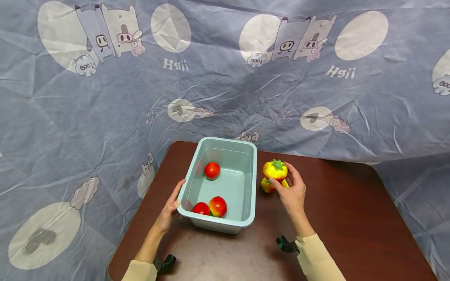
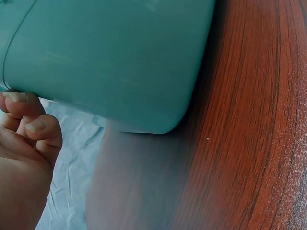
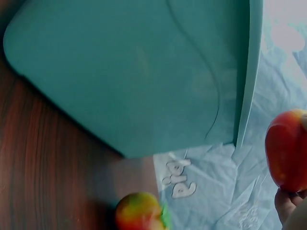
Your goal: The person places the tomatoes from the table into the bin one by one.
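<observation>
Yellow fruit (image 1: 272,172) pinched by right fingers (image 1: 293,172), partly hiding another fruit (image 1: 267,186); left fingers (image 1: 177,190) grip bin rim (image 1: 218,220), some hidden

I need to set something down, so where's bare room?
The table is bare right of the right hand; the tub is bare right of its three fruits. Crowded spots: the tub's near left corner, and outside its right wall, where another fruit sits below the held yellow fruit.
</observation>
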Action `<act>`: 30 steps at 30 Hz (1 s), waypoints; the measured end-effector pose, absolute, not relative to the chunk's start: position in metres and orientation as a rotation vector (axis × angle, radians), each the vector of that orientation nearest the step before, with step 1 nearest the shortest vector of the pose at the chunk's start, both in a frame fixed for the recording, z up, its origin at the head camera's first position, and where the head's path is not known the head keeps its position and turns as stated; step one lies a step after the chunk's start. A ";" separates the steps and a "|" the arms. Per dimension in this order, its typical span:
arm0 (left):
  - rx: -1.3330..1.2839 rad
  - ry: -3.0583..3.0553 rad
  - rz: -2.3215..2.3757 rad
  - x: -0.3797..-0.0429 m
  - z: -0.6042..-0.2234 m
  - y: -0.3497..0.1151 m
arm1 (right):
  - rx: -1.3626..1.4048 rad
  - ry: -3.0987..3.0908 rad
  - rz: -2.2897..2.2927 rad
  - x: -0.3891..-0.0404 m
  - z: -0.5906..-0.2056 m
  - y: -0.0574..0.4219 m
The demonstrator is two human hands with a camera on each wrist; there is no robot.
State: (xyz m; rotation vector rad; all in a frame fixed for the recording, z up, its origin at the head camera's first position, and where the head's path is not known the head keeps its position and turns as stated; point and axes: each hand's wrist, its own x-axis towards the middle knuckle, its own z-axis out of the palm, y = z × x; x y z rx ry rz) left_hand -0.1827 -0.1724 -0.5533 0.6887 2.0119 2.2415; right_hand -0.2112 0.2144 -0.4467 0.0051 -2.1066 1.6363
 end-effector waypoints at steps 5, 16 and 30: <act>0.708 2.022 2.246 -0.184 -0.554 -0.173 | 0.086 -2.141 1.664 -0.202 -0.434 0.199; 0.702 2.017 2.235 -0.183 -0.551 -0.172 | 0.280 -2.189 1.713 -0.193 -0.426 0.168; 0.696 2.021 2.239 -0.181 -0.553 -0.172 | 0.306 -2.217 1.671 -0.207 -0.446 0.155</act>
